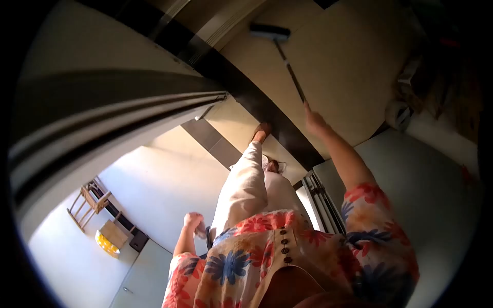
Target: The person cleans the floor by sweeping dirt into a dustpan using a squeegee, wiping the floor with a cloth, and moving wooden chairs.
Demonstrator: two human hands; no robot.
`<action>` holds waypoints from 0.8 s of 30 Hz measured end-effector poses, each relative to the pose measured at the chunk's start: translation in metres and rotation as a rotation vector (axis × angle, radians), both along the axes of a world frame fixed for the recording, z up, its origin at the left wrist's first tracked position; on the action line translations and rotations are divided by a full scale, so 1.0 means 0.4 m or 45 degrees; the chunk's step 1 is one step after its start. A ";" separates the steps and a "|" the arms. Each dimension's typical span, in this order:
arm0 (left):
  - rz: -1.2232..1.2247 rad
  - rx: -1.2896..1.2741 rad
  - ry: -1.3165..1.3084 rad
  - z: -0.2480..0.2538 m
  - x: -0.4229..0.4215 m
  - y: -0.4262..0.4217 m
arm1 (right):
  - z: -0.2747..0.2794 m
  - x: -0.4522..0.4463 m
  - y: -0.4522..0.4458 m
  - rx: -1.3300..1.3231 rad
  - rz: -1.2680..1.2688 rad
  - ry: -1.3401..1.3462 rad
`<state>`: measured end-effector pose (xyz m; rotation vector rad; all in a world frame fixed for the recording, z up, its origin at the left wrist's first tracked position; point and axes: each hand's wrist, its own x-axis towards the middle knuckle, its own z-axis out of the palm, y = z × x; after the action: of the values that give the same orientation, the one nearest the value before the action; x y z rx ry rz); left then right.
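My right hand (317, 123), stretched out ahead of me, is closed around the end of a long thin handle. The handle belongs to a push broom (292, 72), whose wide head (269, 32) has a dark strip and a grey-blue side. That head lies out on the beige floor (339, 66), past a dark floor band (277, 115). Down beside my hip, my left hand (194, 222) is curled closed; what is in it, if anything, does not show clearly.
A sliding door frame (128, 108) runs along the left, and another metal frame (323, 203) stands at my right. Beyond the left one are a wooden chair (92, 200) and a yellow-patterned item (107, 245). Shadowed objects (411, 97) line the far right.
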<state>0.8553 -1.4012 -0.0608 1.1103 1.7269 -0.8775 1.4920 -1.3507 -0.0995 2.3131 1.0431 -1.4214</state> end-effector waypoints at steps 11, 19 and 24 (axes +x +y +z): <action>0.143 0.174 -0.137 0.045 0.059 -0.095 | 0.124 -0.108 -0.568 -0.069 0.509 -0.140; 0.174 0.183 -0.124 0.076 -0.050 -0.204 | 0.451 -0.156 -0.614 -0.273 0.396 -0.066; 0.112 0.188 -0.099 0.068 -0.076 -0.181 | 0.194 -0.216 -0.524 0.395 0.590 -0.136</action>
<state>0.8249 -1.4737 -0.0335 1.1403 1.7843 -0.6537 1.4057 -1.5605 -0.0217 2.1037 1.7261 -1.0030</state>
